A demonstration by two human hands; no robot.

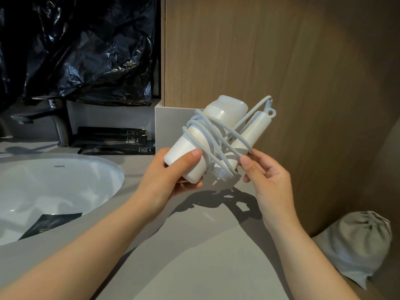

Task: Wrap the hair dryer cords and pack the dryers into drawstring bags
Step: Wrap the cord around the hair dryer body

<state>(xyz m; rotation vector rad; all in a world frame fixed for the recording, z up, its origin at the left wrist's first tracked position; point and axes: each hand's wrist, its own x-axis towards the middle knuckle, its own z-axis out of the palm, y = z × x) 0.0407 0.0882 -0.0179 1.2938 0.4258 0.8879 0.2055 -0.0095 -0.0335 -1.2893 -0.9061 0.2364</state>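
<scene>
A white hair dryer [218, 118] hangs in the air above the grey counter, its handle folded alongside the barrel. Its pale grey cord [207, 137] is looped several times around barrel and handle. My left hand [171, 176] grips the barrel's lower end, thumb on top. My right hand [266, 172] pinches the cord beside the handle between thumb and fingers. The white plug [223, 173] pokes out under the loops between my hands. A grey drawstring bag [357, 243], bulging and gathered at its top, lies on the counter at the lower right.
A white sink basin [65, 182] is set in the counter [194, 256] at left, with a dark packet [52, 224] inside it. A dark faucet [56, 122] and black sachets [116, 139] stand behind. Black plastic [82, 50] hangs above. A wooden panel [281, 61] rises at right.
</scene>
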